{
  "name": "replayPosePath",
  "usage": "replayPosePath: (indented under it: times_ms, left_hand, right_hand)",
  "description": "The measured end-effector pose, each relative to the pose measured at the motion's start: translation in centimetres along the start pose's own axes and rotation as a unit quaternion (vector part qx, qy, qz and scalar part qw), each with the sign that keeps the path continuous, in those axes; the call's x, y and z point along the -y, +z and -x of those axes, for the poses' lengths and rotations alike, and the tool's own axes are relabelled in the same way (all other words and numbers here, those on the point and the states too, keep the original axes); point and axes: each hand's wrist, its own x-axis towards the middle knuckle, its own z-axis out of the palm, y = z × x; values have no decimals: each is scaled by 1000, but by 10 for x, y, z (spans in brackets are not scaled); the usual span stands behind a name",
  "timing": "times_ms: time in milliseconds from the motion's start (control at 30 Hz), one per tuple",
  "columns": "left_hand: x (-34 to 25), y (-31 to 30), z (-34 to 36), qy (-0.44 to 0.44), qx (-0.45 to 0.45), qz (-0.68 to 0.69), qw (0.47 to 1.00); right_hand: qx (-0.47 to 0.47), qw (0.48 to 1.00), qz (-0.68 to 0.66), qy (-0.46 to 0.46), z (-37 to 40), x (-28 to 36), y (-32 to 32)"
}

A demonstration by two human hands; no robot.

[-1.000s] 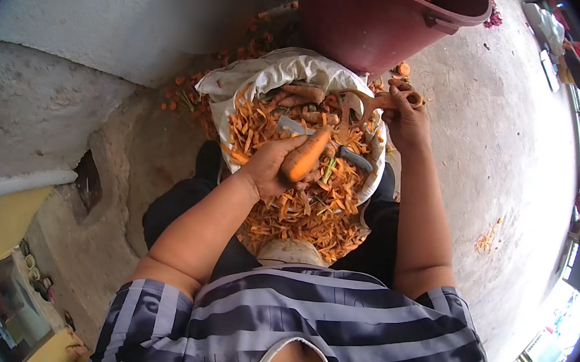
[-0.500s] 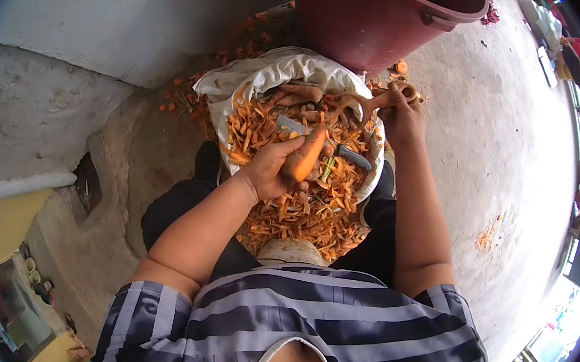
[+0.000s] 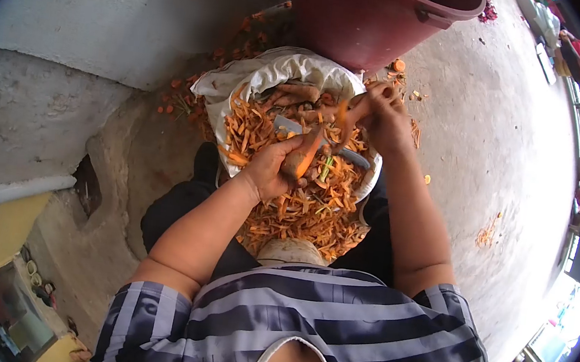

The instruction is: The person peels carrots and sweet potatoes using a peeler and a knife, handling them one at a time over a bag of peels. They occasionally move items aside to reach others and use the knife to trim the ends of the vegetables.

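My left hand [image 3: 273,168] is closed around a partly peeled carrot [image 3: 301,159], its tip pointing up and away from me. My right hand [image 3: 388,121] grips a brownish Y-shaped peeler [image 3: 356,111], held just beyond the carrot's tip and apart from it. Motion smears the peeler's head, where an orange strip shows. Below both hands, a white sack [image 3: 220,116] with rolled-down sides is full of carrot peelings [image 3: 314,216]. A knife with a dark handle [image 3: 354,157] and a grey blade lies on the peelings, near several unpeeled carrots [image 3: 298,92].
A dark red bucket [image 3: 365,25] with carrots in it stands just beyond the sack. Carrot tops and scraps [image 3: 181,101] litter the floor at the left of the sack. A grey wall [image 3: 51,18] rises on the left. More peelings [image 3: 488,232] lie on the concrete floor at right.
My right hand and the peeler have moved slightly left and down, closer to the carrot. In my left hand the carrot has turned, showing more of its unpeeled brown side.
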Motion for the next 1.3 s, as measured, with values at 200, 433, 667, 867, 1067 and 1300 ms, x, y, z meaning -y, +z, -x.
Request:
replayPosePath:
  times_ms: [200,433,667,867,1067,1300]
  left_hand:
    - [7,5,0,23,-9,32,999]
    - [2,-1,-5,-10,17,30,999]
    - [6,0,-7,20,-22,6,1000]
    - [7,-4,-5,-17,-1,10,1000]
    - [5,19,0,6,-62,33,998]
    - [6,0,-5,-2,-35,4,999]
  right_hand:
    - [73,990,106,57,12,-20,12]
    - [-63,997,20,-31,-3,4,-2]
    - [53,993,101,43,7,-19,8]
    - [-82,993,62,-61,-14,2,-27]
    - [110,989,78,67,16,-16,23]
    - [-84,995,27,-51,-18,1,-31]
